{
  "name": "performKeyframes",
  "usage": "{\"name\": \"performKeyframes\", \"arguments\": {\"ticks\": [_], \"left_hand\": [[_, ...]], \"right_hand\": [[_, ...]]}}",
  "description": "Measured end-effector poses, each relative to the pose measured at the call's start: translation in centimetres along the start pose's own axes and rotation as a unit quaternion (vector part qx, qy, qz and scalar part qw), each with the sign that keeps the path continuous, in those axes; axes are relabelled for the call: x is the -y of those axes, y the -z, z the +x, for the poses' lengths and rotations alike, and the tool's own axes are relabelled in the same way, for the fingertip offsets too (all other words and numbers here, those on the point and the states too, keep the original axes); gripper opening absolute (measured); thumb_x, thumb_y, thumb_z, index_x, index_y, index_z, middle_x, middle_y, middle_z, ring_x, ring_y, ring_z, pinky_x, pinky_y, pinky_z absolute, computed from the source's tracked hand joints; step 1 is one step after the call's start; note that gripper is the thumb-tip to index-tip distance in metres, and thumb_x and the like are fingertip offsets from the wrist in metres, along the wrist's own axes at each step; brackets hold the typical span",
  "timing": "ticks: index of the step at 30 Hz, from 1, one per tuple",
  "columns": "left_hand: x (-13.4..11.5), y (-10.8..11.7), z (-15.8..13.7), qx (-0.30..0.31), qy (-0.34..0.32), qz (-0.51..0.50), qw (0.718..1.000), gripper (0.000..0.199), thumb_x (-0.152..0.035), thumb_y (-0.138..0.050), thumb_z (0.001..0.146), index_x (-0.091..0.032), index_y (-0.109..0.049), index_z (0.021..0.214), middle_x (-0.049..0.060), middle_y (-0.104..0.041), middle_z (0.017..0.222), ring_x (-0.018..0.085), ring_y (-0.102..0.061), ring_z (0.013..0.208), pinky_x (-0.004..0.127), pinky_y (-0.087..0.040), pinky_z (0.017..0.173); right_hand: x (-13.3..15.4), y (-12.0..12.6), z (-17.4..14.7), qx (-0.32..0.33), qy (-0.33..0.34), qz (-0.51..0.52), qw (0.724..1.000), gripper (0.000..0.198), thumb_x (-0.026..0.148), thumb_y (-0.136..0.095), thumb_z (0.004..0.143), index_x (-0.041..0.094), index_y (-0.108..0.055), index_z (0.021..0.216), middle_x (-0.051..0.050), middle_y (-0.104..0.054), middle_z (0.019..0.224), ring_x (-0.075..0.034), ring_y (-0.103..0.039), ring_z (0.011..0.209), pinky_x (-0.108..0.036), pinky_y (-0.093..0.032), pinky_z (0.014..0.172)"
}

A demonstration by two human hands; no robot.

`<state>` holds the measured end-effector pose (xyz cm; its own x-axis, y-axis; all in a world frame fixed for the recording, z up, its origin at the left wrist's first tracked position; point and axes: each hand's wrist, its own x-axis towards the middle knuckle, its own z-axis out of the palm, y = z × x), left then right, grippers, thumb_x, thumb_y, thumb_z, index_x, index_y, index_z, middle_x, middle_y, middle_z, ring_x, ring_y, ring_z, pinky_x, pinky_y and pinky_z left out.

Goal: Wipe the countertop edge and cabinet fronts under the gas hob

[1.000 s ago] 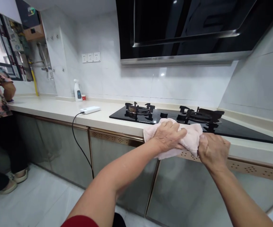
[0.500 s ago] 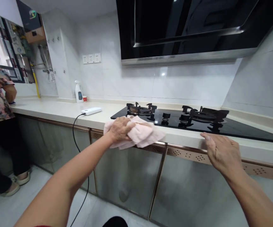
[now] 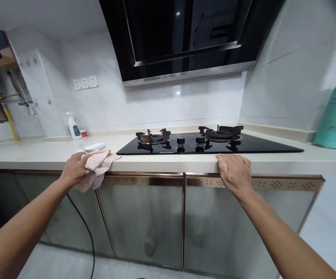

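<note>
Kitch. counter, pink cloth gripped in L fingers, spilling rt, R fingers, hold unclear

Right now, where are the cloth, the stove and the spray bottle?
Cloth [image 3: 100,163]: head view, on its pink folds.
Stove [image 3: 216,147]: head view, on its black glass top.
Spray bottle [image 3: 76,130]: head view, on its label.

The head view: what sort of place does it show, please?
It is most likely a kitchen: a black two-burner hob is set into the pale countertop, and a large range hood hangs above it.
</note>
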<state>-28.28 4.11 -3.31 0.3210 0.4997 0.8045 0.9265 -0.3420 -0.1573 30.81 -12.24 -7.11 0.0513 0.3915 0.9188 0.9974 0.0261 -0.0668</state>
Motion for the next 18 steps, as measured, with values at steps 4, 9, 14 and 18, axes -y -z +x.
{"name": "performKeyframes", "arguments": {"ticks": [4, 9, 14, 18], "left_hand": [[-1.9, -0.2, 0.7, 0.073, -0.03, 0.065, 0.995, 0.057, -0.062, -0.049, 0.086, -0.021, -0.059, 0.125, 0.013, -0.061, 0.121, 0.035, -0.051, 0.108, 0.046, -0.043, 0.086], [-7.7, -0.5, 2.3, 0.08, -0.081, 0.109, 0.987, 0.062, -0.063, -0.058, 0.084, -0.017, -0.062, 0.124, 0.019, -0.061, 0.119, 0.039, -0.052, 0.107, 0.047, -0.039, 0.085], [-14.7, 0.0, 4.3, 0.028, -0.156, 0.048, 0.986, 0.063, -0.071, -0.06, 0.081, -0.017, -0.066, 0.115, 0.017, -0.064, 0.107, 0.034, -0.053, 0.098, 0.043, -0.037, 0.083], [-23.5, 0.3, 6.4, 0.001, -0.223, -0.004, 0.975, 0.07, -0.079, -0.057, 0.079, -0.018, -0.065, 0.114, 0.014, -0.063, 0.102, 0.03, -0.052, 0.093, 0.039, -0.036, 0.077]], "right_hand": [[0.5, -0.6, 0.2, -0.033, -0.018, -0.01, 0.999, 0.04, 0.036, -0.03, 0.103, 0.019, -0.067, 0.099, -0.009, -0.07, 0.102, -0.023, -0.058, 0.097, -0.039, -0.033, 0.093], [0.9, -0.9, 0.4, -0.063, -0.025, -0.012, 0.998, 0.035, 0.034, -0.034, 0.102, 0.019, -0.066, 0.096, -0.008, -0.07, 0.097, -0.023, -0.057, 0.093, -0.039, -0.033, 0.093], [1.0, -0.8, 0.5, -0.06, -0.03, -0.019, 0.998, 0.038, 0.035, -0.031, 0.103, 0.02, -0.065, 0.095, -0.007, -0.07, 0.095, -0.023, -0.055, 0.093, -0.038, -0.032, 0.092], [1.2, -0.9, 0.5, -0.049, -0.041, -0.026, 0.998, 0.039, 0.036, -0.03, 0.104, 0.019, -0.065, 0.095, -0.008, -0.069, 0.095, -0.024, -0.055, 0.094, -0.039, -0.031, 0.094]]}}
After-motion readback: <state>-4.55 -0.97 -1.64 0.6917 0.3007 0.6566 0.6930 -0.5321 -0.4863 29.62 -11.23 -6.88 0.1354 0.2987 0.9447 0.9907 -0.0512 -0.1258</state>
